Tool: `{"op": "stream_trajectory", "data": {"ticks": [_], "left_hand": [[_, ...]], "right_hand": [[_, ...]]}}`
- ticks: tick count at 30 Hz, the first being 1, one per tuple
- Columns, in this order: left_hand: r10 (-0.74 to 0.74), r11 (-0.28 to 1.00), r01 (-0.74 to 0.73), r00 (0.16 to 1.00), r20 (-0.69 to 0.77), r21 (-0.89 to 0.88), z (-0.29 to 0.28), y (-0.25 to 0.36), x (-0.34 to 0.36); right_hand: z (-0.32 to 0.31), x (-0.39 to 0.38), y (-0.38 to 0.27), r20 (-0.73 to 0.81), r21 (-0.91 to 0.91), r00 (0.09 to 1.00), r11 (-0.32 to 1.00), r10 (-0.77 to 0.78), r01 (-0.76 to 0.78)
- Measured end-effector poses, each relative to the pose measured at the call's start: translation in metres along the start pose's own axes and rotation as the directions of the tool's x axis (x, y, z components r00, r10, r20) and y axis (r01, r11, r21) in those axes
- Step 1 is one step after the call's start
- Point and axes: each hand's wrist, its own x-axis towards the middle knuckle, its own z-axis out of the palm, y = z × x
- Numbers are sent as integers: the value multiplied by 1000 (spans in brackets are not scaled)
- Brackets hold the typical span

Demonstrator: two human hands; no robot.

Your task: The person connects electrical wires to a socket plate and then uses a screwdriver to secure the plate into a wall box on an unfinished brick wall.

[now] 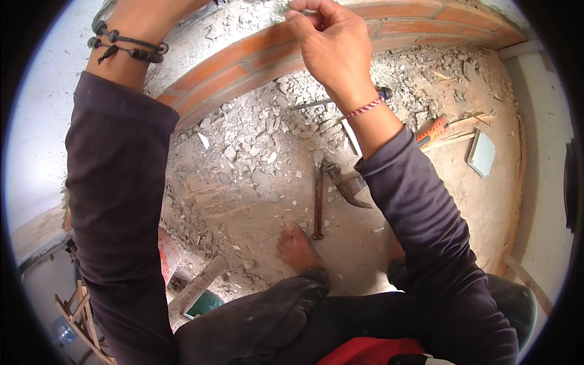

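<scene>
**Both arms reach to the wall top; the loose tools lie behind them**

Head view: a low brick wall (pixel 267 56) runs across the top of the scene, its long axis rising from left to right (the lens bends it into a curve). Beyond its bricks lies a pale, crumbly ledge (pixel 243 23), away from the body and past the rubble (pixel 261 131).

The right hand (pixel 334 45) is over the wall, fingers curled and thumb close to the index finger at the ledge's edge; whether anything is pinched there, I cannot tell. The left hand (pixel 161 11) is mostly cut off by the upper edge, so its grip cannot be told. The rust-red bar (pixel 318 201) lies lengthwise toward the wall, nearer the feet, well apart from both hands.
</scene>
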Motion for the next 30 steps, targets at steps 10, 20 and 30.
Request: {"op": "stream_trajectory", "data": {"ticks": [10,20,30], "left_hand": [[53,989,-44,997,-55,139,15,-14,0],[-11,998,11,1000,-7,-62,7,-15,6],[36,993,-42,998,-55,-109,22,-33,7]], "right_hand": [[23,15,5,-116,50,986,991,-117,123],[39,24,3,-270,-5,893,928,-359,372],[48,12,11,-322,83,886,922,-334,378]]}}
